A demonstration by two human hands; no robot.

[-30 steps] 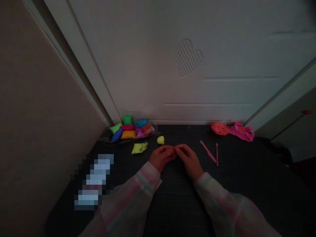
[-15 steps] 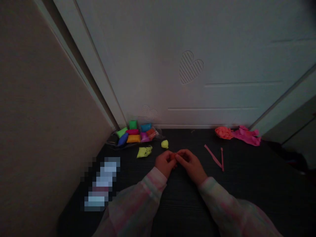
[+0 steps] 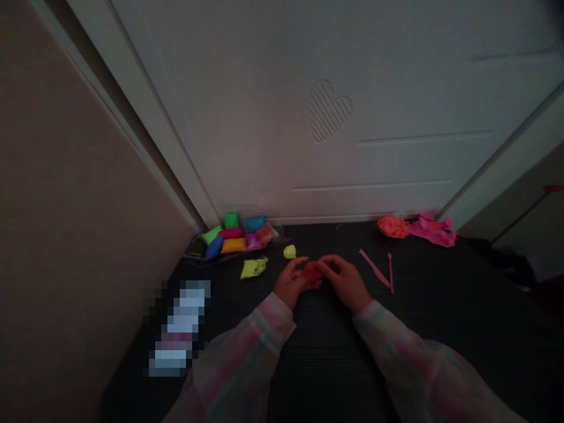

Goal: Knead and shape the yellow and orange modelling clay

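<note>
Now bared between them, a soft red clay lump [image 3: 312,270] is pinched by left hand [image 3: 294,282] and right hand [image 3: 346,281].

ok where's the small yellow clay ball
In the head view, the small yellow clay ball lies on the dark mat, just beyond the left hand, right of the yellow wrapper.

Two hands: left hand [image 3: 293,283] and right hand [image 3: 348,282], meeting at centre on one red clay lump [image 3: 312,269]. One bag of clay packs [image 3: 235,238] at 10 o'clock, with about eight coloured packs visible. Two yellow items: one clay ball [image 3: 289,251] and one flattened wrapper [image 3: 252,268]. Two pink sticks [image 3: 378,271] at 3 o'clock. At 2 o'clock, one orange wrapper [image 3: 392,227] and one pink wrapper [image 3: 430,229].
</note>
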